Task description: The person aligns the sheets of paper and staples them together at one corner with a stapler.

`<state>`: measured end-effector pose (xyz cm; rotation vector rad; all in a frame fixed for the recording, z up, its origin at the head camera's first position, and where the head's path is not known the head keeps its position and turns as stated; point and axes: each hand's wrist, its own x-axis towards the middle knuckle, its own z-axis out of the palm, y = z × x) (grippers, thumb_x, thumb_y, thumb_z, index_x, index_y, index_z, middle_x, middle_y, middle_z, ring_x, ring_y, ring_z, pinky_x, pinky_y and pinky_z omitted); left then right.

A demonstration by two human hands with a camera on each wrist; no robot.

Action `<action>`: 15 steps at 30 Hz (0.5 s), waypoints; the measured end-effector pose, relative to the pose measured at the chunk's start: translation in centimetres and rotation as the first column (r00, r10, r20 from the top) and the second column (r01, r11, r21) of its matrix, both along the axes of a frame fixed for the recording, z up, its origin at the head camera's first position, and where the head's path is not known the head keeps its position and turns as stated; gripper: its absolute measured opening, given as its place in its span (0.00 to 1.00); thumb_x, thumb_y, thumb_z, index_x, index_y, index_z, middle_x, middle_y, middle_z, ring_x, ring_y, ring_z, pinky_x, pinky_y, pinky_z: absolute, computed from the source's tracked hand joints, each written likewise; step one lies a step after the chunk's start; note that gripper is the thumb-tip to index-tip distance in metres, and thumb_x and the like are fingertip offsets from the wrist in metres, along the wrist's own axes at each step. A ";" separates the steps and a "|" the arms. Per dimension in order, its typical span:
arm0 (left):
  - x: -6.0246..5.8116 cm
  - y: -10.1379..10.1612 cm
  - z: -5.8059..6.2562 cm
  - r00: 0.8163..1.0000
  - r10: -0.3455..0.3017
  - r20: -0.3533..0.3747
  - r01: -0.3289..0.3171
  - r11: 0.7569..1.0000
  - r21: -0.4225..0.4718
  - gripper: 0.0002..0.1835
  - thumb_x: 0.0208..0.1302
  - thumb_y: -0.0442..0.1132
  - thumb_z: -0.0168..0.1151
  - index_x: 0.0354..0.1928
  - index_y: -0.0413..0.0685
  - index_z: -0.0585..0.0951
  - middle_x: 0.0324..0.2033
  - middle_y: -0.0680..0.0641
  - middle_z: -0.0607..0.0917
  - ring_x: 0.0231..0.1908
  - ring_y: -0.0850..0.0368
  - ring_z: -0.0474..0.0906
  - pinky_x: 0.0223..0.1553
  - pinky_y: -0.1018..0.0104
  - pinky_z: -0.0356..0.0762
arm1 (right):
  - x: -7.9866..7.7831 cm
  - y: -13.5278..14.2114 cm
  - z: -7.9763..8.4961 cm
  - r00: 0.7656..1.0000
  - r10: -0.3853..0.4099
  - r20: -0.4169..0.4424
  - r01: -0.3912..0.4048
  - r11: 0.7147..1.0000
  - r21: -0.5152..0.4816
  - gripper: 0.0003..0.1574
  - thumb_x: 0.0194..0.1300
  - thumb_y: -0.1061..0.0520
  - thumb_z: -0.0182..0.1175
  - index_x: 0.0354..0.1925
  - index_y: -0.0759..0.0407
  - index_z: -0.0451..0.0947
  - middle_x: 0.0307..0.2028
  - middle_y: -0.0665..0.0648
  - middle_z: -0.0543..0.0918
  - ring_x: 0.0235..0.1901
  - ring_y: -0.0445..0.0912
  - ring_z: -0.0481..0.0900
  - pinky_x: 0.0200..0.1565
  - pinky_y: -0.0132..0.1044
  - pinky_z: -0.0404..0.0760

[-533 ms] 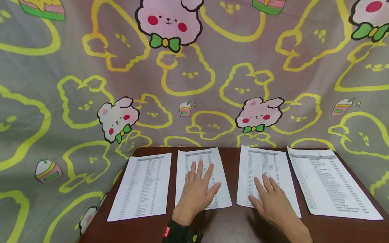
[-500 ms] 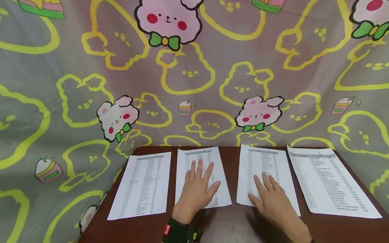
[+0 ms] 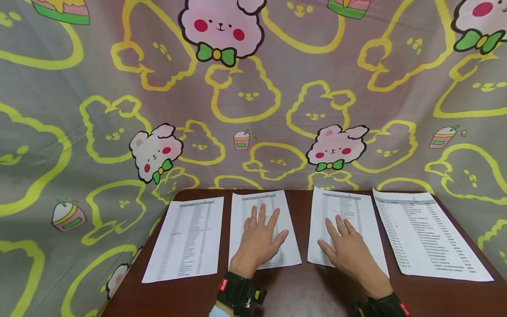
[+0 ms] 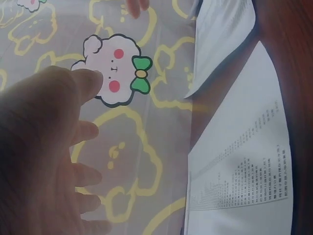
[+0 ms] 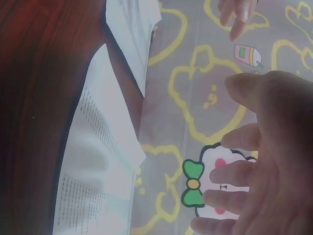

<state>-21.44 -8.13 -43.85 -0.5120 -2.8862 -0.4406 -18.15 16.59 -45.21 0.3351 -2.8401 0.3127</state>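
Note:
Four is avoided here: several printed sheets lie in a row on the dark brown table. My left hand (image 3: 257, 242) is held over the second sheet from the left (image 3: 292, 253), fingers spread and palm down. Over the third sheet (image 3: 374, 233) hovers my right hand (image 3: 350, 251), its fingers also extended. Both wrist views show a gap between the hands and the paper. In the left wrist view the left hand (image 4: 44, 147) holds nothing; the right hand (image 5: 274, 161) is likewise bare in the right wrist view.
One sheet (image 3: 184, 242) lies at the far left, another (image 3: 431, 240) at the far right. The table (image 3: 297, 290) meets a grey curtain (image 3: 277, 105) with cartoon rabbits at its back and left. Black bands (image 3: 235, 293) circle both wrists.
Both hands have moved slightly forward, the right one also a little to the left. The right wrist's band has come into view. The sheets lie as before.

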 end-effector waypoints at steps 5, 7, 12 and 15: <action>0.3 -0.2 0.3 1.000 0.001 -0.004 -0.001 1.000 0.021 0.35 0.71 0.62 0.45 0.75 0.57 0.59 0.75 0.35 0.54 0.75 0.32 0.44 0.68 0.34 0.54 | 0.0 0.2 -0.1 1.000 -0.003 -0.017 0.003 1.000 0.011 0.39 0.66 0.42 0.59 0.66 0.65 0.68 0.65 0.75 0.69 0.63 0.71 0.68 0.58 0.66 0.70; 0.4 -0.3 0.4 1.000 -0.005 0.003 0.005 1.000 0.028 0.35 0.71 0.63 0.44 0.75 0.57 0.59 0.76 0.35 0.53 0.75 0.32 0.43 0.68 0.34 0.54 | 0.0 0.4 0.0 1.000 -0.005 -0.023 0.005 1.000 0.015 0.39 0.66 0.42 0.59 0.66 0.65 0.68 0.65 0.75 0.69 0.63 0.72 0.68 0.58 0.66 0.70; 0.2 -0.5 0.6 1.000 -0.017 -0.012 0.017 0.999 0.047 0.35 0.71 0.62 0.44 0.75 0.57 0.59 0.76 0.35 0.53 0.76 0.32 0.43 0.68 0.34 0.53 | -0.2 0.8 0.3 0.999 -0.011 -0.042 0.012 1.000 0.024 0.40 0.66 0.42 0.59 0.66 0.65 0.68 0.65 0.75 0.68 0.64 0.72 0.67 0.58 0.66 0.70; 0.2 -0.7 0.8 1.000 -0.013 -0.024 0.014 0.998 0.058 0.35 0.71 0.62 0.45 0.75 0.56 0.59 0.75 0.35 0.53 0.76 0.32 0.42 0.68 0.34 0.53 | -0.6 0.9 0.6 0.998 -0.009 -0.066 0.012 0.999 0.038 0.40 0.66 0.42 0.59 0.66 0.65 0.67 0.65 0.75 0.68 0.64 0.72 0.67 0.58 0.66 0.70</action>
